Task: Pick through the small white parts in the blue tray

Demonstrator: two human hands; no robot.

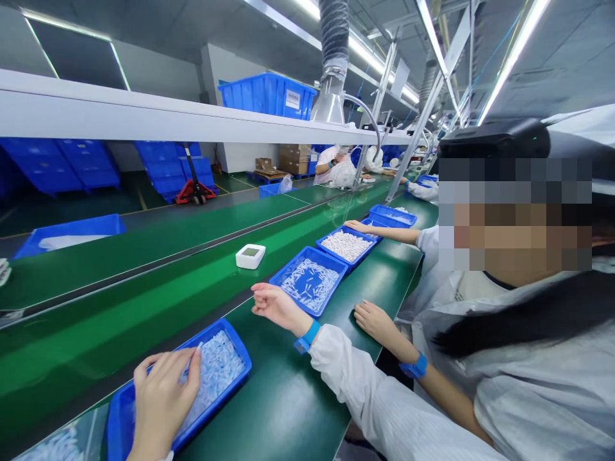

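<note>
My left hand [166, 390] is over a blue bin [243, 349] of small pale-blue and white pieces [218, 365]. Its thumb and fingertips are pinched on a small white piece [200, 346]. My right hand [276, 305], with a blue wristband, hangs over the front of the green bench, just left of a second blue bin [329, 301]. The fingers of that hand are curled together; whether they hold anything is hidden. Slim white pieces [310, 282] lie scattered in this second bin, thinner towards its middle.
A small white device [250, 256] sits on the green belt [211, 275]. Beyond are a blue bin of white pieces [346, 246] and a co-worker's hand [358, 226]. Another co-worker's hand [377, 322] rests on the bench. A clear bag [62, 442] lies lower left; a shelf [168, 118] crosses above.
</note>
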